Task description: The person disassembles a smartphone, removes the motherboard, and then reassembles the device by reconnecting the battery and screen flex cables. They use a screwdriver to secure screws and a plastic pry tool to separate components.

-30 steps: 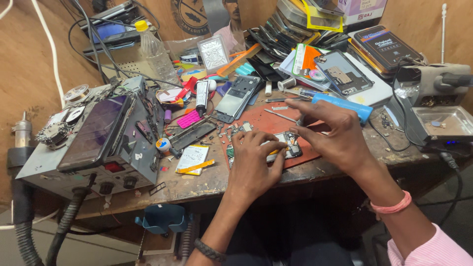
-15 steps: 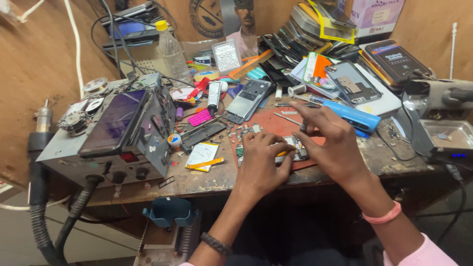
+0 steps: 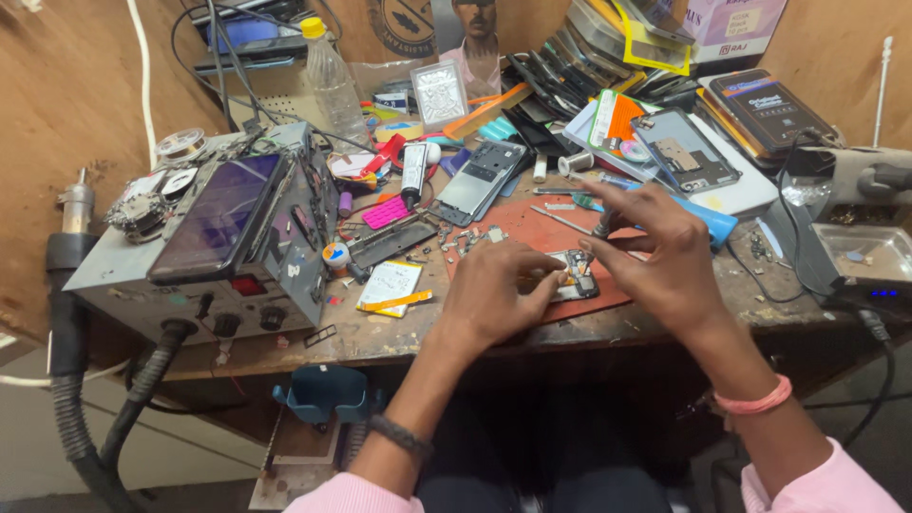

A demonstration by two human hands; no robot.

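We see 2 hands over a red mat (image 3: pixel 532 223) on the cluttered tabletop (image 3: pixel 399 332). The left hand (image 3: pixel 494 294) curls loosely, fingertips pinning a small circuit board (image 3: pixel 575 280) on the mat. The right hand (image 3: pixel 660 252) pinches a thin tool just above it.

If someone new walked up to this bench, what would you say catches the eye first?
Probably the two hands at the bench's front edge: the left hand and right hand both pinch a small opened phone part on a red mat. To the left sits a grey rework station with a dark phone lying on top.
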